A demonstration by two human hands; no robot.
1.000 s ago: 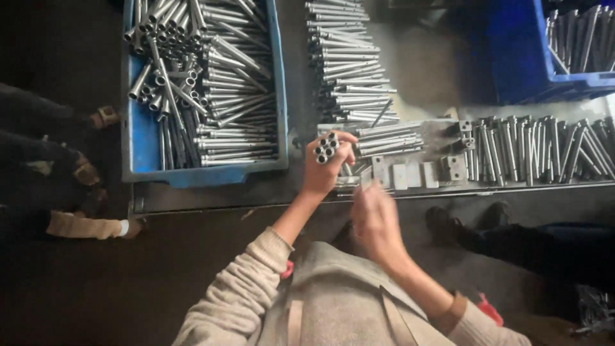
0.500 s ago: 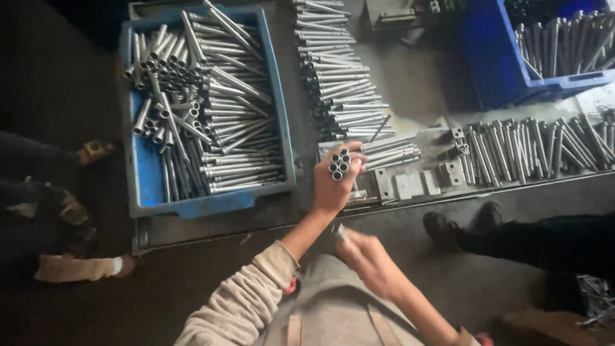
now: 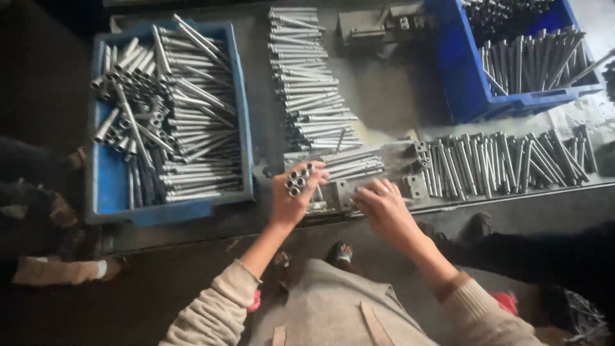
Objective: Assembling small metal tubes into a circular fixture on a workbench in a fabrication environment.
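Note:
My left hand (image 3: 293, 200) grips a bundle of several short metal tubes (image 3: 298, 179), their open ends facing up, at the front edge of the workbench (image 3: 384, 109). My right hand (image 3: 383, 206) is just to its right, fingers curled over the small metal fixture blocks (image 3: 413, 186) and a row of tubes (image 3: 346, 165) lying on the bench. Whether the right hand holds a tube I cannot tell.
A blue crate (image 3: 109, 186) full of loose tubes sits at the left. A long stacked row of tubes (image 3: 307, 77) runs up the middle. A second blue crate (image 3: 467, 77) stands at the back right, with tubes laid side by side (image 3: 506, 163) in front of it. Another person's feet (image 3: 51, 211) are at far left.
My right hand has risen from near my body to the bench beside the left hand. The left hand with its bundle stays roughly in place; the view has shifted.

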